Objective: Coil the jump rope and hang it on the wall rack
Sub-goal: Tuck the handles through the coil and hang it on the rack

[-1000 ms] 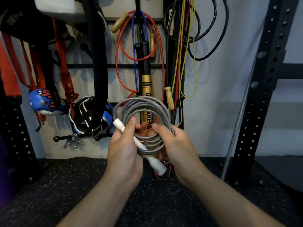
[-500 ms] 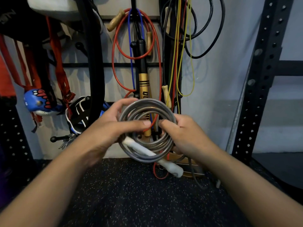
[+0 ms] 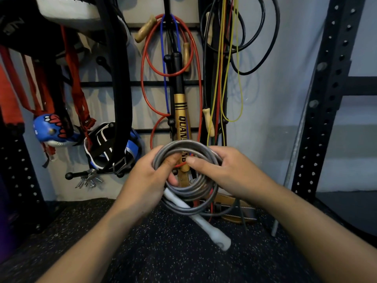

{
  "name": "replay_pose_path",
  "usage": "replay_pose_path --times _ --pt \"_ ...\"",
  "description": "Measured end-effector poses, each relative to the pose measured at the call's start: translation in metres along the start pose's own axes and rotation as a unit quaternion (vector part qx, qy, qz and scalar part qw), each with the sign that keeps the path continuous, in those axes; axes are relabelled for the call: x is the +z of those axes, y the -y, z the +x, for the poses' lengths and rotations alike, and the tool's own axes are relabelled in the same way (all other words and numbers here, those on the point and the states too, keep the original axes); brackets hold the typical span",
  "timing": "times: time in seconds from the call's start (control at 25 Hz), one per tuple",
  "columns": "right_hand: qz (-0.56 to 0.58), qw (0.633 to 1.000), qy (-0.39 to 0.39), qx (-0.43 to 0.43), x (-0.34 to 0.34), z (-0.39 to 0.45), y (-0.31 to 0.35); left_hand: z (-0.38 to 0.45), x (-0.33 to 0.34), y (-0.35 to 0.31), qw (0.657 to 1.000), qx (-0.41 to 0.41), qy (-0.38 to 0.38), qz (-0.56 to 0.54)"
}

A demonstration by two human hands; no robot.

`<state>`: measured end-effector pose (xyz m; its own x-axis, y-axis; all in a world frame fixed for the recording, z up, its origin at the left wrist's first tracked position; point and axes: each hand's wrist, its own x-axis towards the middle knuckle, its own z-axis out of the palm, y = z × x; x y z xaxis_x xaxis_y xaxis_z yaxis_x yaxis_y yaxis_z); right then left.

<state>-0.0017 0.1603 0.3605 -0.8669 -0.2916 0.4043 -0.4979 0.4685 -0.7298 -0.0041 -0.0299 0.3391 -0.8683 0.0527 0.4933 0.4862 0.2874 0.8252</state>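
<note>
The grey jump rope [image 3: 190,192] is wound into a tight round coil held upright in front of the wall rack [image 3: 142,84]. My left hand [image 3: 145,181] grips the coil's left side, thumb through the middle. My right hand [image 3: 228,172] grips the right side, thumb pressed on the front of the loops. A white handle [image 3: 201,221] sticks out below the coil, slanting down to the right. The second handle is hidden.
The rack of black bars holds a red rope [image 3: 146,74], yellow cords [image 3: 228,82], black cables, a gold bat [image 3: 181,119], blue gloves [image 3: 53,129] and keys [image 3: 87,180] on a peg. A black perforated upright [image 3: 326,99] stands right. Speckled rubber floor [image 3: 163,252] lies below.
The coil has dropped a little and tightened. My left thumb has moved from across the front into the coil's middle. The white handle now hangs further down to the right.
</note>
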Motion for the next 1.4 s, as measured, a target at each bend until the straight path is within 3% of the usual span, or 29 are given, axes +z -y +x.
replay_pose_path --times 0.36,0.48,0.6,0.68,0.76,0.8,0.88,1.04,1.16,1.24,1.4 --pt "0.002 0.997 0.054 0.059 -0.029 -0.014 -0.018 0.01 -0.017 -0.005 0.977 -0.021 -0.164 -0.131" --pt "0.062 0.992 0.082 0.074 -0.014 -0.019 -0.022 0.01 -0.007 -0.011 0.958 -0.053 -0.229 -0.164" --pt "0.205 0.973 0.068 0.079 0.004 -0.017 -0.025 0.007 0.004 -0.019 0.932 -0.091 -0.282 -0.21" --pt "0.363 0.928 0.034 0.078 0.015 -0.013 -0.027 0.006 0.008 -0.02 0.911 -0.114 -0.314 -0.24" --pt "0.526 0.846 -0.002 0.086 0.025 -0.013 -0.025 0.005 0.01 -0.017 0.891 -0.137 -0.34 -0.267" --pt "0.575 0.813 -0.02 0.089 0.03 -0.014 -0.025 0.005 0.01 -0.014 0.879 -0.149 -0.352 -0.285" --pt "0.605 0.791 -0.04 0.087 0.04 -0.016 -0.022 0.005 0.013 -0.01 0.861 -0.169 -0.364 -0.313" --pt "0.576 0.814 -0.012 0.073 0.061 -0.01 -0.012 -0.003 0.026 -0.011 0.869 -0.155 -0.367 -0.294" --pt "0.489 0.869 -0.014 0.071 0.065 -0.006 -0.007 -0.012 0.034 -0.014 0.899 -0.111 -0.353 -0.234" --pt "0.428 0.9 -0.024 0.076 0.061 -0.006 0.003 -0.016 0.037 -0.017 0.914 -0.097 -0.319 -0.232" --pt "0.374 0.92 -0.072 0.095 0.049 0.0 0.004 -0.018 0.034 -0.014 0.927 -0.139 -0.233 -0.257"
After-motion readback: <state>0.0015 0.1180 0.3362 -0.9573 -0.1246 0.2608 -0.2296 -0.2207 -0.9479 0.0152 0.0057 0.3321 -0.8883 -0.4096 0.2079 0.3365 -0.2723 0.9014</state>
